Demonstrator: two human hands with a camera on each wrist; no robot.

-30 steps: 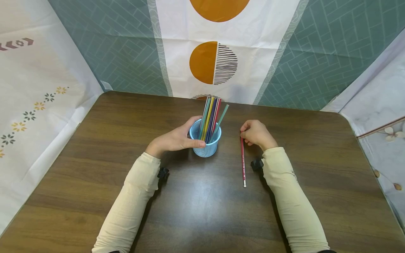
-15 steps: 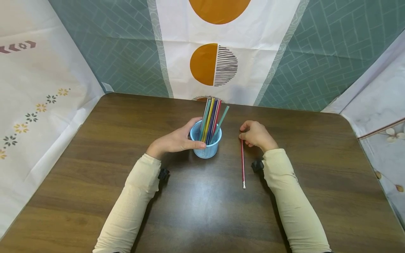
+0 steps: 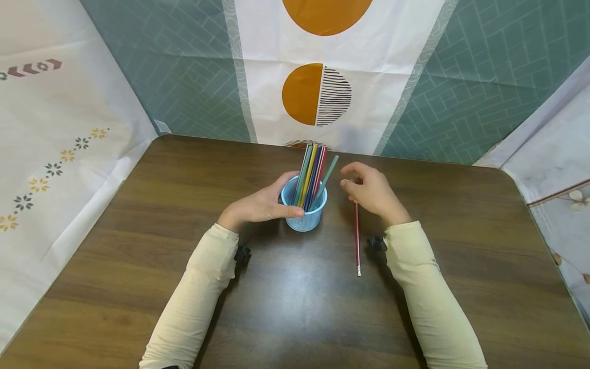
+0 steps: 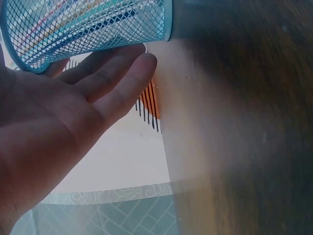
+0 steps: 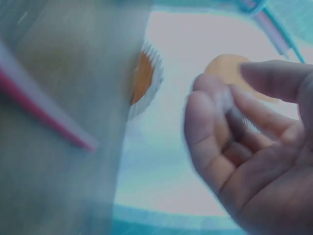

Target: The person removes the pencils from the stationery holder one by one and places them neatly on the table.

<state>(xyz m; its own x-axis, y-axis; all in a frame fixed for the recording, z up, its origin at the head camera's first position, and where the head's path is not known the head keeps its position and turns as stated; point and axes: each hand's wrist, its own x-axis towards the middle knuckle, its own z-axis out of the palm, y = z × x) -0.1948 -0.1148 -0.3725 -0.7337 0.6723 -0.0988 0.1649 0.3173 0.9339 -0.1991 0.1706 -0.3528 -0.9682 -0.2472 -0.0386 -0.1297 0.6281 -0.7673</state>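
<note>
A light blue mesh pencil cup [image 3: 304, 223] stands upright on the table, filled with several coloured pencils [image 3: 311, 177]. One pale green pencil [image 3: 330, 173] leans out to the right. My left hand [image 3: 260, 206] holds the cup from its left side, thumb across the front near the rim; in the left wrist view, its fingers lie along the mesh wall [image 4: 112, 34]. Right of the cup, a red pencil [image 3: 357, 241] lies on the table, its eraser end toward me. Over its far end, my right hand [image 3: 372, 192] hovers with loosely bent fingers, thumb and fingertips apart, holding nothing.
The brown wooden table [image 3: 295, 318] reaches back to a patterned cloth [image 3: 262, 92] hanging behind it. White cloths hang at the left [image 3: 83, 205] and right [image 3: 562, 215] sides. Each wrist wears a small black camera.
My right hand has let go of the red pencil's far end, lifted and shifted slightly left toward the cup. The pencil stays on the table. My left hand keeps its hold on the cup.
</note>
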